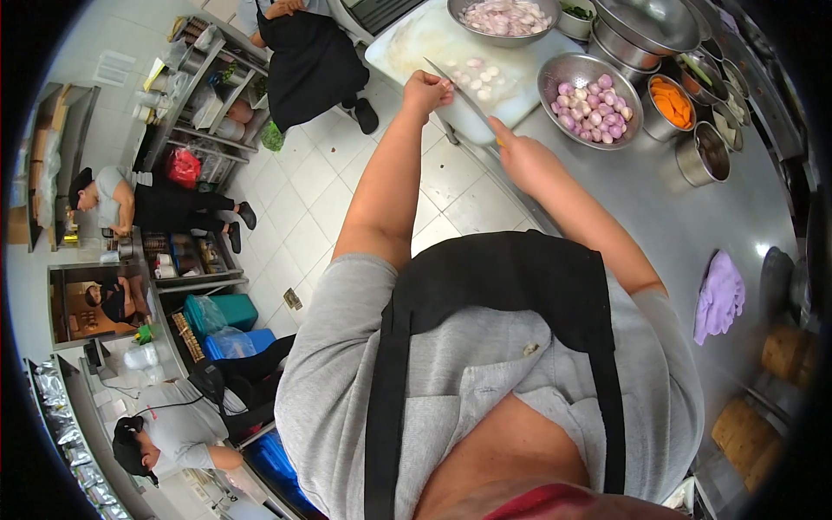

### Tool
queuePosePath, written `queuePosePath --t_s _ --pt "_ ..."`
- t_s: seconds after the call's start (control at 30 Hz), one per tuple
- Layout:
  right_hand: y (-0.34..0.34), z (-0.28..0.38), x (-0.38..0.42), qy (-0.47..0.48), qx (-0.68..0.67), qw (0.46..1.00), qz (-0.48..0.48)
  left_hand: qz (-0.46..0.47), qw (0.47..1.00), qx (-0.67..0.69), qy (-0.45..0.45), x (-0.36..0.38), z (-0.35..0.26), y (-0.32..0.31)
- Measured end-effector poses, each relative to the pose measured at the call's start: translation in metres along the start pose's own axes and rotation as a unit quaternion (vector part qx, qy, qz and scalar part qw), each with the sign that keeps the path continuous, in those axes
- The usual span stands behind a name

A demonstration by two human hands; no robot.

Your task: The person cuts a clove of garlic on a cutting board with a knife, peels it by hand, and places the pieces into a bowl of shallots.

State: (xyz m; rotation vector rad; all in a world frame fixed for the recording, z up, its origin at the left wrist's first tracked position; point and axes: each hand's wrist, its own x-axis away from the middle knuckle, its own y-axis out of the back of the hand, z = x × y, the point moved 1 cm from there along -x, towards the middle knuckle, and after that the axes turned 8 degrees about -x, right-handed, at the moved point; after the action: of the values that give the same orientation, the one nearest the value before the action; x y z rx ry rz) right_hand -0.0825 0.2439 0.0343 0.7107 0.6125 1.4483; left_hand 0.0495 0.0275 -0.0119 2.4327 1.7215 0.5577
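My right hand is closed around the handle of a knife, its blade slanting up and left over the white cutting board. Close to the blade, my left hand has its fingers curled together at the board's edge; what they pinch is too small to make out. Several pale shallot pieces lie on the board just beyond the blade. A perforated metal colander of peeled purple shallots stands to the right. At the board's far end, a metal bowl holds sliced shallots.
Metal pots and bowls crowd the steel counter at the right, one with orange carrot-like pieces. A purple cloth lies nearer. An aproned person stands past the board; other people work by shelves at the left.
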Motion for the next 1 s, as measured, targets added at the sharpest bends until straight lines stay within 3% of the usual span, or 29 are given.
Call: queuePosePath --t_s 0.23,0.3,0.4,0.7,0.8,1.0 --pt "0.012 0.003 0.017 -0.044 -0.02 0.998 0.033 -0.01 0.999 0.029 0.028 0.006 -0.002 0.001" --pt "0.012 -0.002 0.034 0.023 -0.011 1.0 -0.014 0.003 0.999 0.043 0.006 0.004 0.001 0.002" --pt "0.018 -0.001 0.047 0.032 -0.014 0.999 -0.02 0.001 0.999 0.047 0.011 0.0 0.003 0.002" --pt "0.007 -0.003 0.004 -0.006 0.002 1.0 0.023 0.0 0.999 0.039 0.014 -0.006 0.007 0.001" --pt "0.017 0.002 0.014 -0.037 -0.007 0.998 0.054 -0.004 0.999 0.048 0.023 -0.005 0.007 0.002" --pt "0.026 0.003 0.055 -0.007 -0.028 0.999 0.029 0.004 0.998 0.063 0.006 0.0 0.006 0.003"
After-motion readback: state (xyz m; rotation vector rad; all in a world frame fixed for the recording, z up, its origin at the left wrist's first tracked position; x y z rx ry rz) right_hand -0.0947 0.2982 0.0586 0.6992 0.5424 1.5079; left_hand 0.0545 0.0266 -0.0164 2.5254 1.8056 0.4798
